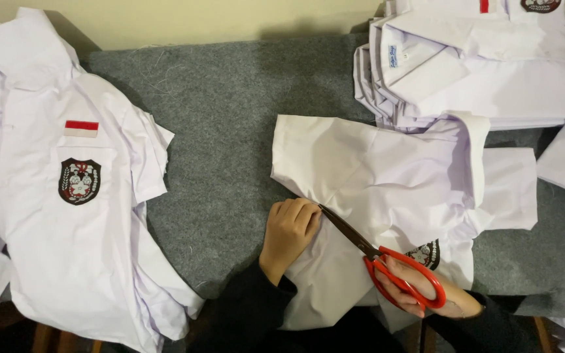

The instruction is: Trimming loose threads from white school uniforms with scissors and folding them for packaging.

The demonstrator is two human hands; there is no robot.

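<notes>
One white school shirt (387,189) lies spread at the centre of the frame on grey felt table covering (230,98), a sleeve pointing to the upper left and a dark chest badge (426,253) showing near its lower right edge. It looks light, thin and limp, a cloth that would slide and bunch on itself unless pinned flat, so the likely best hold is a pinch at a seam or hem close to the blades. The left hand (290,230) rests curled on the shirt's lower left edge, fingers folded together and pinching the fabric there. The right hand (426,291), low and right of centre, grips red-handled scissors (387,261), fingers through the loops, blades nearly shut with tips touching the left hand's fingers. A stack of folded white shirts (472,59) fills the upper right; another pile of shirts (67,196) with a red-and-white patch covers the left side.
</notes>
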